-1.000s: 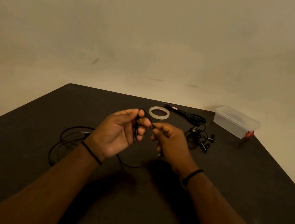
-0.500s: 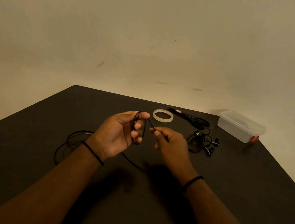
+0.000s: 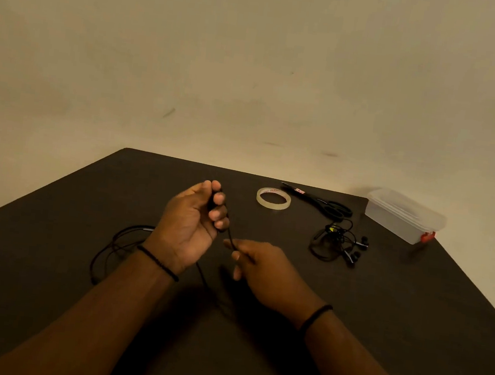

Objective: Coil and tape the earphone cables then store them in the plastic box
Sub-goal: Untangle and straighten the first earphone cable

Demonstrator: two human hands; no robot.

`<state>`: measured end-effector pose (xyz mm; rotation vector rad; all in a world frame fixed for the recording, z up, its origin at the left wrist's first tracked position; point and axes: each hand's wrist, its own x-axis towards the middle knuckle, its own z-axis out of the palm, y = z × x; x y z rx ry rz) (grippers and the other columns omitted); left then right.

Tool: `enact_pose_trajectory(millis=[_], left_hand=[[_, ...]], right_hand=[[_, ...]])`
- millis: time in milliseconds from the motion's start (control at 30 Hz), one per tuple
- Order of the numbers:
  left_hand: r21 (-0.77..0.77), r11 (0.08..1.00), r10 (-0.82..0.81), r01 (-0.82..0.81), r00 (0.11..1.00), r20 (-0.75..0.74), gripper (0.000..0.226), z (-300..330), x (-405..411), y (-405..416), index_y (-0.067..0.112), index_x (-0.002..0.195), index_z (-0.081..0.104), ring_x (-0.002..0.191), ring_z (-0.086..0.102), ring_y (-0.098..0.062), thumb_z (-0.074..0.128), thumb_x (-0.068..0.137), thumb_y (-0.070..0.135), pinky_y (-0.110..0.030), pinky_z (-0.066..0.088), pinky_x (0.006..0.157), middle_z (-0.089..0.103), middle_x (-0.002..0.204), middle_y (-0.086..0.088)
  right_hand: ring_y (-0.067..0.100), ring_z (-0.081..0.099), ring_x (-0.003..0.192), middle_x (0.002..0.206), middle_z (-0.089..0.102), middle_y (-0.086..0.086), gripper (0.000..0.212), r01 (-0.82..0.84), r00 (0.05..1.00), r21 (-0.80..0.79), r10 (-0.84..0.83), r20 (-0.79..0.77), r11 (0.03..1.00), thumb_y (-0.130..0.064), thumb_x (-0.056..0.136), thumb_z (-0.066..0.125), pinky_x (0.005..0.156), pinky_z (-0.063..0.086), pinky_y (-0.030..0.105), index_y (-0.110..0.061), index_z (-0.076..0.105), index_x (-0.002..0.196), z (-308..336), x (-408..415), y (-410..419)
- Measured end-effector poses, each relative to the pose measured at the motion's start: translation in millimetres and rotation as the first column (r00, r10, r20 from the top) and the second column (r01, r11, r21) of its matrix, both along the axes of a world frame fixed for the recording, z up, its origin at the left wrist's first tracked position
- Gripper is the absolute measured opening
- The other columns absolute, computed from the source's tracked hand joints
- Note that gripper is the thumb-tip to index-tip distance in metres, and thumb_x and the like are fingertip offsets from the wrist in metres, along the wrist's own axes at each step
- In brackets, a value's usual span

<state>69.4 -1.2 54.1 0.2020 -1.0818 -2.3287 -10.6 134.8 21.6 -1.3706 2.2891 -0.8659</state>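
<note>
While both forearms are reaching in from the near edge, the dark tabletop [image 3: 410,314] is filling the lower half of the view and is backing onto a plain beige wall [image 3: 254,64]. Each wrist is wearing a thin black band.

The left hand [image 3: 193,221] is hovering above the middle of the tabletop, palm turned toward the camera, fingers curled in and gripping a few turns of a black earphone cable [image 3: 230,234]. That cable is running down out of the left fist to the right hand [image 3: 262,266], which is sitting lower and nearer, pinching the strand between thumb and forefinger with the remaining fingers loosely bent. From there the cable is trailing under the left wrist and is lying in slack loops on the tabletop to the left.

A clear plastic box [image 3: 403,216], lid on and red clasp showing at its near right corner, is standing at the far right corner of the tabletop. A second earphone set [image 3: 338,244] is lying in a loose tangle near the box, well apart from both hands. Black-handled scissors [image 3: 322,200] are lying just beyond that tangle, blades pointing left. A roll of clear tape [image 3: 273,198] is lying flat just left of the scissors.
</note>
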Motion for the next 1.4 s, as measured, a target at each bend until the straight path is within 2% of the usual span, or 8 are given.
enact_pose_trajectory(millis=[100,200,300,400,600,933,1200,1400], left_hand=[[-0.193,0.954,0.235,-0.231,0.972,0.001,0.027,-1.3,-1.6,-1.2,0.014,0.086,0.053,0.048,0.048,-0.010,0.035,0.105,0.019,-0.023,0.040,0.045,0.061,0.065,0.001],[-0.562,0.738,0.431,-0.375,0.902,-0.035,0.026,-7.6,-4.4,-0.8,0.011,0.087,0.053,0.058,0.061,-0.014,0.035,0.104,0.014,-0.024,0.053,0.055,0.066,0.070,-0.003],[-0.848,0.465,0.434,-0.256,0.900,-0.034,0.023,-17.2,-6.7,-4.7,0.011,0.087,0.056,0.064,0.064,-0.013,0.039,0.103,0.014,-0.023,0.054,0.061,0.065,0.073,-0.004],[-0.928,0.372,0.303,-0.030,0.949,0.091,0.024,-19.4,-4.1,-7.0,0.010,0.087,0.059,0.061,0.057,-0.007,0.041,0.102,0.013,-0.018,0.047,0.057,0.061,0.073,-0.001],[-0.859,0.436,0.009,0.269,0.953,0.303,0.031,-13.4,0.8,4.2,0.008,0.087,0.061,0.058,0.046,-0.015,0.037,0.104,0.019,-0.023,0.040,0.055,0.052,0.064,-0.006],[-0.379,0.825,-0.431,0.419,0.900,0.057,0.021,-5.1,5.6,11.6,0.011,0.082,0.054,0.048,0.038,-0.012,0.044,0.097,0.023,-0.026,0.032,0.048,0.047,0.064,-0.004],[-0.217,0.976,-0.061,0.033,0.991,-0.122,0.018,-2.2,0.7,0.8,0.009,0.103,0.060,0.056,0.052,-0.011,0.045,0.095,0.017,-0.024,0.046,0.053,0.058,0.069,0.000],[-0.599,0.753,0.330,-0.273,0.944,-0.015,0.023,-12.1,-2.8,-5.5,0.006,0.105,0.062,0.071,0.069,-0.019,0.040,0.103,0.013,-0.029,0.057,0.067,0.069,0.075,-0.005]], right_hand=[[0.001,0.053,0.061,0.088,0.065,-0.004,0.031,-0.079,0.995,-0.001,0.079,0.056,0.997,-0.021,0.105,0.038,0.059,0.042,0.018,-0.026,0.054,0.130,2.0,10.0,-2.8],[0.013,0.059,0.070,0.080,0.064,-0.006,0.023,-0.179,0.972,-0.042,0.183,0.149,0.983,-0.022,0.104,0.041,0.073,0.052,0.037,-0.018,0.060,0.116,5.0,20.6,-2.0],[0.031,0.064,0.082,0.071,0.064,-0.005,0.020,-0.178,0.939,-0.192,0.225,0.261,0.965,-0.021,0.103,0.045,0.087,0.051,0.047,-0.018,0.063,0.111,13.3,24.5,5.6],[0.027,0.067,0.073,0.062,0.057,-0.003,0.022,-0.050,0.890,-0.311,0.184,0.418,0.949,-0.021,0.104,0.044,0.091,0.050,0.056,-0.012,0.063,0.102,27.8,15.3,18.7],[0.002,0.046,0.050,0.064,0.059,-0.007,0.020,0.114,0.982,-0.437,-0.036,0.183,0.892,-0.021,0.100,0.051,0.052,0.049,0.024,-0.016,0.068,0.091,41.1,-8.1,38.0],[0.004,0.065,0.080,0.090,0.072,-0.004,0.011,0.301,0.953,-0.630,-0.199,0.229,0.716,-0.019,0.089,0.068,0.072,0.051,0.018,-0.012,0.075,0.094,9.7,-34.3,20.5],[-0.014,0.054,0.067,0.086,0.066,-0.008,0.026,0.011,1.000,-0.268,-0.003,0.029,0.963,-0.014,0.102,0.048,0.066,0.035,0.011,-0.024,0.066,0.117,-6.1,-5.9,-3.4],[-0.008,0.057,0.068,0.095,0.069,-0.004,0.025,-0.114,0.993,-0.113,0.117,0.015,0.987,-0.020,0.103,0.044,0.065,0.044,0.014,-0.020,0.058,0.124,9.0,16.5,1.0]])
